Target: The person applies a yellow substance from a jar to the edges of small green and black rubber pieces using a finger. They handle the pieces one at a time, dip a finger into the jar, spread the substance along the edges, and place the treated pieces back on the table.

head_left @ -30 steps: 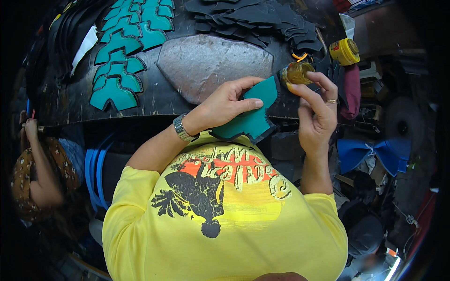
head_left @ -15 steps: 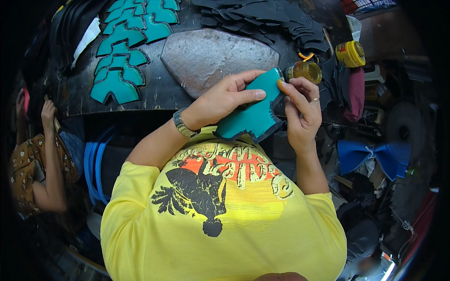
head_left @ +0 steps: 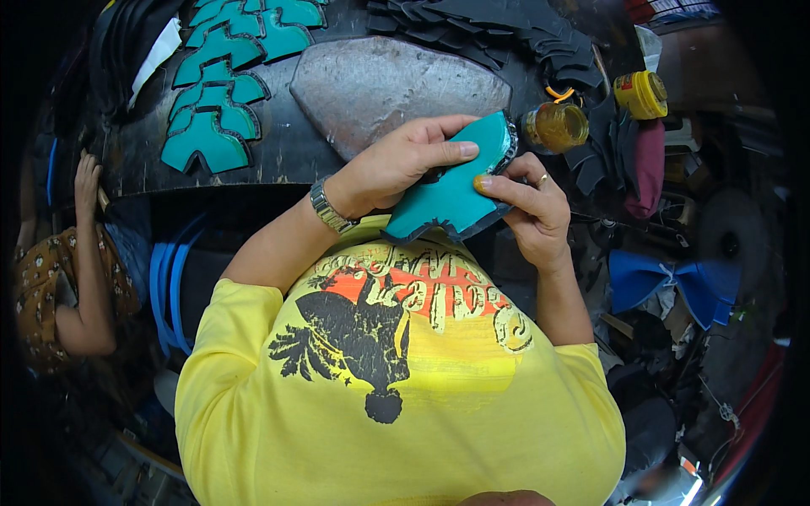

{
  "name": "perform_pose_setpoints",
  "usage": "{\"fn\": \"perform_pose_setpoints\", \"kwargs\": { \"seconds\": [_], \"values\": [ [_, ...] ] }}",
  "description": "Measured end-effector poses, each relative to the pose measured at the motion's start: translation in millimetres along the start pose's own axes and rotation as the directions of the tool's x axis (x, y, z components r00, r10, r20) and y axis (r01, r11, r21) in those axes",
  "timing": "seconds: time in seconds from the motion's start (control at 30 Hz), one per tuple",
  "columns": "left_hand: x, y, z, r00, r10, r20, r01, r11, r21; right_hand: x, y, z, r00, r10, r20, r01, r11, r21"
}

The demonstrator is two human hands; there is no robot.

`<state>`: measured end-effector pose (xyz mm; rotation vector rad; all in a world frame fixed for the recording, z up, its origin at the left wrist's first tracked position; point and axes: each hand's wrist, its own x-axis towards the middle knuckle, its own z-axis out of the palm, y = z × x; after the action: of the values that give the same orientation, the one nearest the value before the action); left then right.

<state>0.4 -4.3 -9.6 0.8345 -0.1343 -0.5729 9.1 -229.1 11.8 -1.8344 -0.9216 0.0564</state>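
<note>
My left hand (head_left: pixel 403 169) is closed on a flat, curvy-sided green piece with rough black edging (head_left: pixel 443 196), thumb on top and fingers partly hidden behind it. I have it tilted above my lap, just in front of the edge of the black worktable (head_left: pixel 283 160). My right hand (head_left: pixel 538 211) is at the piece's right edge with its fingers drawn in; a tip smeared with amber lies on the green face. The fingers behind hide beyond the edge, so I can't tell whether they pinch it. Along the upper right edge runs a pale, glossy streak.

A metal-banded watch (head_left: pixel 329 208) sits on my left wrist, and a thin gold ring (head_left: pixel 543 179) on a right finger. Beyond that hand, not touching it, a clear glass jar with amber contents (head_left: pixel 555 128) lies tipped, its mouth to the right, beside an orange loop (head_left: pixel 558 94). Behind my left hand rests a broad, grey-brown stone slab (head_left: pixel 396 88). Overlapping rows of matching green pieces (head_left: pixel 207 139) lie to the left, a heap of black cut pieces (head_left: pixel 515 38) at the far side, and a yellow tub (head_left: pixel 639 94) at the right.
</note>
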Motion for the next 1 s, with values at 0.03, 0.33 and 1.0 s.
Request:
{"fn": "perform_pose_setpoints", "kwargs": {
  "seconds": [0.03, 0.33, 1.0],
  "values": [
    [0, -1, -1, 1.000, -0.016, 0.011, 0.016, 1.000, -0.023, 1, 2, -1, 1.000, 0.004, 0.015, -0.005, 0.998, 0.062],
    [5, -11, 0, 0.996, -0.082, 0.033, 0.088, 0.951, -0.296, 2, 2, -7, 0.967, -0.254, -0.031, 0.249, 0.962, -0.114],
    [-58, -14, -19, 0.992, -0.070, -0.107, 0.062, 0.995, -0.081, 16, 16, -75, 0.971, 0.159, -0.181, -0.232, 0.410, -0.882]
  ]
}}
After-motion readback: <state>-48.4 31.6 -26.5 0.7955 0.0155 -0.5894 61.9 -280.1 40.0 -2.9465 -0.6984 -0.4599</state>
